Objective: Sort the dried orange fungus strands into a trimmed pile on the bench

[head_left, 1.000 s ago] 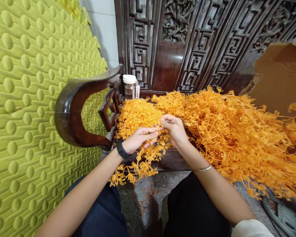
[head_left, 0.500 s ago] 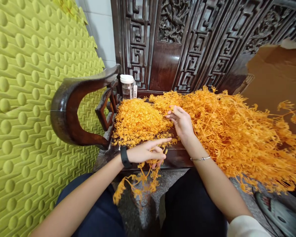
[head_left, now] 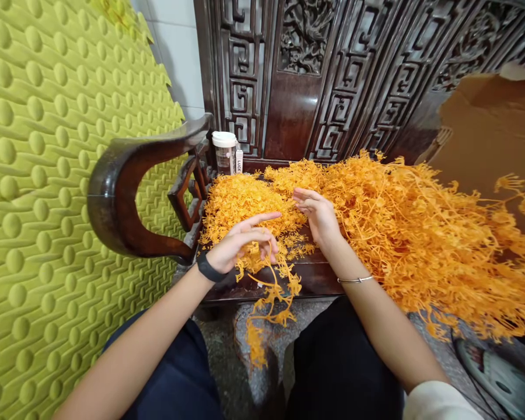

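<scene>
An orange plastic flower sprig [head_left: 275,291] hangs from my left hand [head_left: 247,240], its stem held in the curled lower fingers while the index finger points out straight. The sprig dangles past the front edge of the dark wooden seat. My right hand [head_left: 320,217] is beside it with fingers loosely bent and apart, and I see nothing in them. Left of that hand lies a heap of small orange flower pieces [head_left: 240,201], partly behind my left hand. To its right spreads a large pile of long orange sprigs [head_left: 402,227].
A lidded clear cup [head_left: 224,153] stands at the seat's back corner. On the left are a curved wooden armrest [head_left: 107,192] and a yellow-green textured foam panel [head_left: 48,221]. Brown cardboard [head_left: 494,128] leans against the carved backrest [head_left: 291,116]. A slipper [head_left: 494,373] is on the floor.
My left hand has risen and moved slightly left, over the heap's front, and its sprig now hangs further right. My right hand has stayed nearly in place.
</scene>
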Action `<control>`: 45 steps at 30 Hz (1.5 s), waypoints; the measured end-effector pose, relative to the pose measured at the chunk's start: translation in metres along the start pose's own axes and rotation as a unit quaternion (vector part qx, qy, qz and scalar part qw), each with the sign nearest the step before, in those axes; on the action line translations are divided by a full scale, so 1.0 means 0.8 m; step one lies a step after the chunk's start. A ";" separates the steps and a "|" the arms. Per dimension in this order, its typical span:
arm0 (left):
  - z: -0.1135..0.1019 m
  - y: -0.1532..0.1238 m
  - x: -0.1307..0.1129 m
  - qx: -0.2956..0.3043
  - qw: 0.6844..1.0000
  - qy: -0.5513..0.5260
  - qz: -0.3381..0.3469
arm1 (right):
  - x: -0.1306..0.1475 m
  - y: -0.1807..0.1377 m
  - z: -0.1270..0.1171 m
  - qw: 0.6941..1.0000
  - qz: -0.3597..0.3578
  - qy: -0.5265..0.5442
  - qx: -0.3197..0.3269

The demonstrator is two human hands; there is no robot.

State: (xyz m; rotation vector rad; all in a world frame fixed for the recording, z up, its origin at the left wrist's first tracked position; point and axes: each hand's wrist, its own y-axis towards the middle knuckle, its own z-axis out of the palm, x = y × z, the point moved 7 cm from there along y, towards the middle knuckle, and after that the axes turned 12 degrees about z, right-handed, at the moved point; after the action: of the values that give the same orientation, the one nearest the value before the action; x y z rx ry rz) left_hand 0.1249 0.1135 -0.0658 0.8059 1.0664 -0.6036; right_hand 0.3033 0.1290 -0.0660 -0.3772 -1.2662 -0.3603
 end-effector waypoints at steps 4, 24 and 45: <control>-0.008 0.002 -0.003 -0.023 1.000 -0.014 0.002 | -0.005 0.004 -0.003 1.000 0.013 0.007 -0.017; -0.036 0.005 0.005 -0.144 0.988 -0.017 0.050 | -0.005 -0.018 0.042 0.976 0.051 0.018 0.212; -0.021 -0.005 -0.005 -0.166 0.978 -0.121 0.034 | 0.042 -0.140 0.093 0.767 -0.490 -0.385 0.152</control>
State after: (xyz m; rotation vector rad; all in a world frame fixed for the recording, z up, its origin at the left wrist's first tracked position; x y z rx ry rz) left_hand 0.1114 0.1251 -0.0679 0.4614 0.8819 -0.4360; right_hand 0.1974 0.0630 -0.0063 0.5449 -2.2612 -0.9256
